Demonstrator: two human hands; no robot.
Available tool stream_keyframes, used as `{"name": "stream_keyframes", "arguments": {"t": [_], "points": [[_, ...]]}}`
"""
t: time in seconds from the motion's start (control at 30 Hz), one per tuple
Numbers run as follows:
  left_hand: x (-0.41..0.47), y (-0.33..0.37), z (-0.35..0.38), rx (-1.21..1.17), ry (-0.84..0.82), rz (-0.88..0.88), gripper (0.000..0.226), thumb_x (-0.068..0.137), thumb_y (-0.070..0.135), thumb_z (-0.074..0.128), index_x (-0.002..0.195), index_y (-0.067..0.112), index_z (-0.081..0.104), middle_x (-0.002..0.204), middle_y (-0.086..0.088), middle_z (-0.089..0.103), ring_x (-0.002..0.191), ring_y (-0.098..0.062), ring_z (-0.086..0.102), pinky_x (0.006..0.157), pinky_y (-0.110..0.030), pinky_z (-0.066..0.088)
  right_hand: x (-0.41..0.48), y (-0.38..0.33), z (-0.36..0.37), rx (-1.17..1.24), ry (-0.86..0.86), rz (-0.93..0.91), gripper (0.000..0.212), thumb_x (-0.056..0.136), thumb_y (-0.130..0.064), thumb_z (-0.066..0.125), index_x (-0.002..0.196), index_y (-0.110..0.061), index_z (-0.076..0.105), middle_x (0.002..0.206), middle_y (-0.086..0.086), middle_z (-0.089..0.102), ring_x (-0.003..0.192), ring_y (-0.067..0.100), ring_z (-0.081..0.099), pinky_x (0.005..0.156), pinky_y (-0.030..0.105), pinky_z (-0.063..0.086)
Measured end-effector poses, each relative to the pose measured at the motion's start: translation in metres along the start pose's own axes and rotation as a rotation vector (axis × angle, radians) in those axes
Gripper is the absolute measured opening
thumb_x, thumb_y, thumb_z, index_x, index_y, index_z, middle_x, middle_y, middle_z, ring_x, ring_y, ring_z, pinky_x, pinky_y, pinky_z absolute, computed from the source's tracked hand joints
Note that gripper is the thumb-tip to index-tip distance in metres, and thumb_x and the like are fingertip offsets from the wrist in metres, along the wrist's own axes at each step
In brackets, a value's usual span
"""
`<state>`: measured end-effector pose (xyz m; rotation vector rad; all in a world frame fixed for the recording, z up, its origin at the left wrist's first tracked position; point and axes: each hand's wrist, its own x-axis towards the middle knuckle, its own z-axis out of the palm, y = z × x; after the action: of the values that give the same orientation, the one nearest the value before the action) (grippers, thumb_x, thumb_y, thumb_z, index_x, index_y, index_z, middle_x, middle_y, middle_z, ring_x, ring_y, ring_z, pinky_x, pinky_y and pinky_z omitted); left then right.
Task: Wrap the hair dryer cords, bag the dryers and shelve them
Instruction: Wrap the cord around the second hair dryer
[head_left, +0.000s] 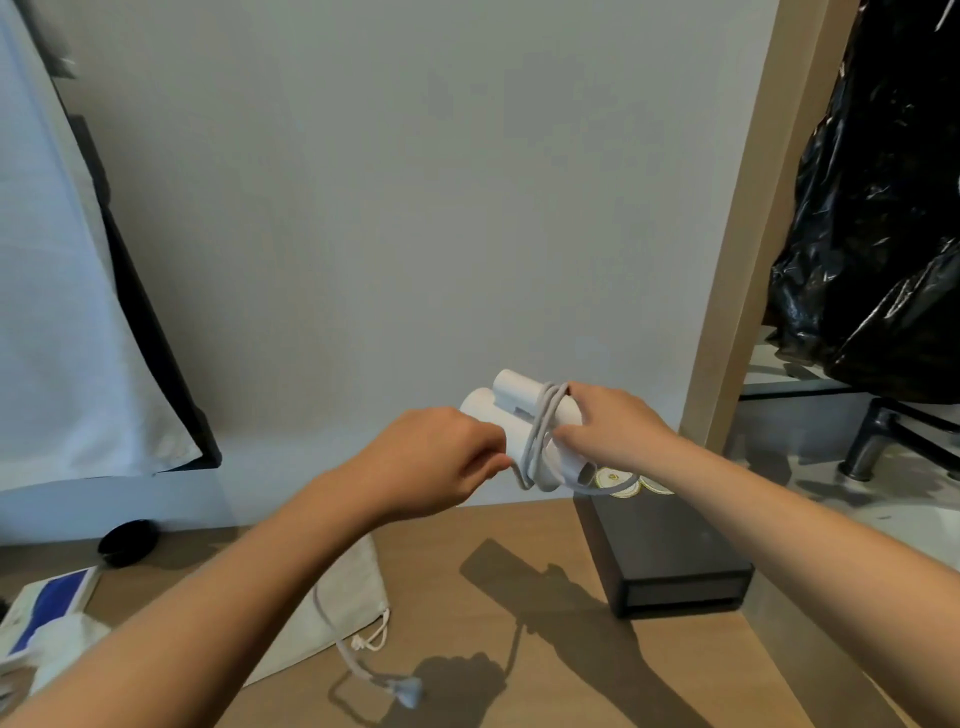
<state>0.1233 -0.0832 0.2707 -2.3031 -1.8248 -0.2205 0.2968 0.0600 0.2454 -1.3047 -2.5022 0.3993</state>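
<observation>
Just above the bench (441, 545), mid-frame, my right grip (615, 431) is curled round the hair dryer (511, 397), thumb on the cord (541, 426) loops, while my left grip (441, 462), just beside it, pinches the loose run. The dryer looks light, hard and slick, its cord soft and springy, so I'd hold the body. Its plug (409, 693) lies below, beside the cloth bag (343, 592).

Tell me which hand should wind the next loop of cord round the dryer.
Left, probably. The left hand pinches the cord beside the loops, and the slack runs down on its side to the plug; the right hand grips the hair dryer, steadying it.
</observation>
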Motion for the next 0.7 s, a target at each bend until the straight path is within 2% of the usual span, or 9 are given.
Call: {"name": "stream_keyframes", "arguments": {"t": [0.1,0.27,0.5,0.63,0.7], "points": [[0.008,-0.004,-0.01,0.035,-0.016,0.047,0.027,0.096,0.04,0.046,0.082,0.02,0.057,0.078,0.001,0.063,0.068,-0.021,0.051,0.057,-0.032,0.036,-0.006,-0.015,-0.001,-0.107,-0.024,-0.075,0.031,0.084,-0.028,0.054,0.115,-0.027,0.052,0.092,-0.003,0.058,0.084,0.026,0.058,0.061,0.031,0.041],[0.021,-0.015,-0.027,0.021,0.02,0.101,0.034,0.091,0.048,0.056,0.075,0.018,0.057,0.07,0.001,0.061,0.065,-0.019,0.049,0.055,-0.031,0.035,-0.022,-0.031,0.0,-0.25,-0.081,-0.261,0.027,0.085,-0.028,0.051,0.111,-0.025,0.049,0.08,-0.007,0.05,0.077,0.025,0.05,0.058,0.032,0.035],[0.026,-0.033,-0.038,-0.091,0.011,0.121,0.04,0.077,0.06,0.063,0.069,0.022,0.059,0.064,0.003,0.059,0.059,-0.013,0.048,0.055,-0.031,0.039,-0.036,-0.036,-0.006,-0.241,-0.108,-0.44,0.029,0.086,-0.031,0.054,0.115,-0.027,0.048,0.065,-0.009,0.045,0.063,0.016,0.046,0.05,0.031,0.029],[0.028,-0.033,-0.041,-0.282,-0.053,0.113,0.042,0.074,0.06,0.063,0.071,0.018,0.064,0.067,0.003,0.062,0.065,-0.015,0.055,0.06,-0.035,0.045,-0.042,-0.038,-0.012,-0.247,-0.09,-0.551,0.042,0.085,-0.031,0.052,0.127,-0.029,0.045,0.06,-0.006,0.044,0.058,0.015,0.046,0.051,0.034,0.036],[0.031,-0.036,-0.039,-0.385,-0.075,0.072,0.038,0.074,0.053,0.069,0.072,0.015,0.064,0.069,-0.005,0.063,0.064,-0.017,0.054,0.06,-0.035,0.044,-0.043,-0.038,-0.014,-0.217,-0.104,-0.583,0.046,0.085,-0.032,0.051,0.131,-0.029,0.044,0.06,-0.004,0.048,0.055,0.012,0.047,0.052,0.038,0.042]]}}
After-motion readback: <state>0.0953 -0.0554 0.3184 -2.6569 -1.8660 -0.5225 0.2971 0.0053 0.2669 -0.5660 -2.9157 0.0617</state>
